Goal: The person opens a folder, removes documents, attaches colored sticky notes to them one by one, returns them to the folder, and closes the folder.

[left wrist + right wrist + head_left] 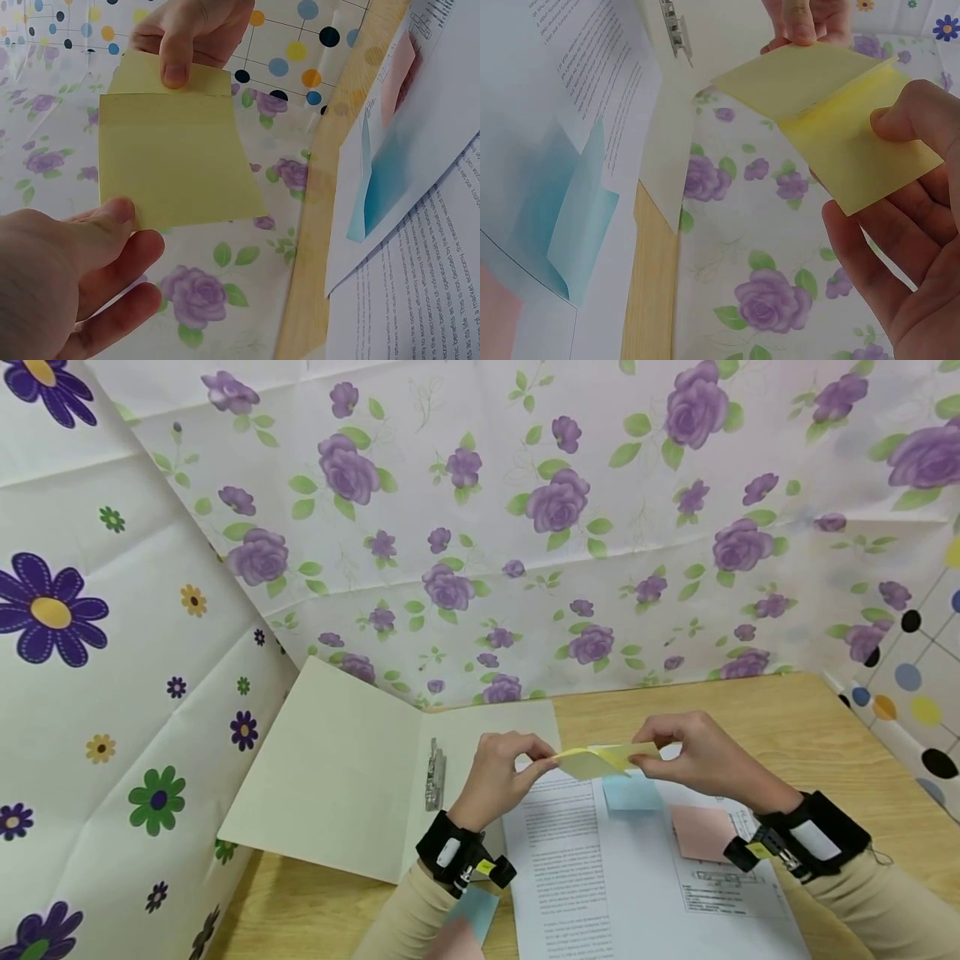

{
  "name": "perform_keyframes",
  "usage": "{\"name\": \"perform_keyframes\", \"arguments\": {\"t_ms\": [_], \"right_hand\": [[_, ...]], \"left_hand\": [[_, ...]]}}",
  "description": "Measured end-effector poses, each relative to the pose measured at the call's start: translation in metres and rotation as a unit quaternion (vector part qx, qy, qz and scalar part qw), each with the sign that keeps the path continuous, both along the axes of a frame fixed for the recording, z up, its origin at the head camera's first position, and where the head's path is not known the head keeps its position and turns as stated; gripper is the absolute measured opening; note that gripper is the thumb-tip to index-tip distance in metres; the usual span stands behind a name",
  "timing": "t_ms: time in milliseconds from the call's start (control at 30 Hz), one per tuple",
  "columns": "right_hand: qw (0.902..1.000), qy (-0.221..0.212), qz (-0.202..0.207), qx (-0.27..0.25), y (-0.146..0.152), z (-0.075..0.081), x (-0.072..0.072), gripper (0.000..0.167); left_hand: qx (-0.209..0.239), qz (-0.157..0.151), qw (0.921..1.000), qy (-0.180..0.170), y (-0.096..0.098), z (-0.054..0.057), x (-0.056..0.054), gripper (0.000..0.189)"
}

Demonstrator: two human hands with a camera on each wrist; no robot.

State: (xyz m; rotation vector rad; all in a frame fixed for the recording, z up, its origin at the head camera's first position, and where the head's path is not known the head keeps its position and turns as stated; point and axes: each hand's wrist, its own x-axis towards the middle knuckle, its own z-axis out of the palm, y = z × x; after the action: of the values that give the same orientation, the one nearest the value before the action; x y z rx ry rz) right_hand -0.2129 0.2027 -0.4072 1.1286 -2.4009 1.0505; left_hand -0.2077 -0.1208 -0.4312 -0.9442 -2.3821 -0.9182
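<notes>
Above the papers, my left hand (504,774) pinches a yellow sticky note (176,161) at its edge between thumb and fingers. My right hand (693,750) grips a second yellow piece, a sticky note or thin pad (874,154), with its thumb on top. The two yellow pieces still meet along one edge, forming a crease in the right wrist view. Under the hands lie printed sheets (562,860). A light-blue sticky note (633,797) is stuck on them with one edge lifted, and a pink sticky note (701,832) is to its right.
An open cream folder (330,768) with a metal clip (435,781) stands at the left, its cover tilted up. Blue (483,912) and pink sticky notes (456,942) lie partly under my left forearm. Flowered sheeting (450,527) rises behind the wooden table (750,710).
</notes>
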Motion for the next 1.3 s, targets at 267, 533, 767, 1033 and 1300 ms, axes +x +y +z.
{"name": "perform_keyframes", "arguments": {"t_ms": [267, 533, 767, 1033, 1300], "right_hand": [[1.0, 0.005, 0.002, 0.003, 0.004, -0.003, 0.0, 0.035], [1.0, 0.001, 0.002, -0.01, 0.009, -0.004, -0.002, 0.033], [0.9992, -0.01, -0.038, -0.007, 0.015, -0.005, -0.002, 0.03], [0.999, -0.022, -0.038, -0.013, 0.019, -0.009, -0.003, 0.029], [0.9986, -0.027, -0.045, -0.01, 0.021, -0.012, -0.002, 0.029]], "left_hand": [[-0.004, 0.016, 0.9993, -0.034, -0.007, -0.002, 0.005, 0.006], [0.028, 0.005, 0.9985, -0.047, -0.025, -0.004, 0.009, 0.006], [0.039, 0.039, 0.9968, -0.058, -0.049, -0.001, 0.017, 0.006], [-0.007, 0.034, 0.9982, -0.048, -0.098, 0.005, 0.033, 0.005], [-0.105, 0.037, 0.9921, -0.057, -0.137, 0.012, 0.062, 0.011]]}}
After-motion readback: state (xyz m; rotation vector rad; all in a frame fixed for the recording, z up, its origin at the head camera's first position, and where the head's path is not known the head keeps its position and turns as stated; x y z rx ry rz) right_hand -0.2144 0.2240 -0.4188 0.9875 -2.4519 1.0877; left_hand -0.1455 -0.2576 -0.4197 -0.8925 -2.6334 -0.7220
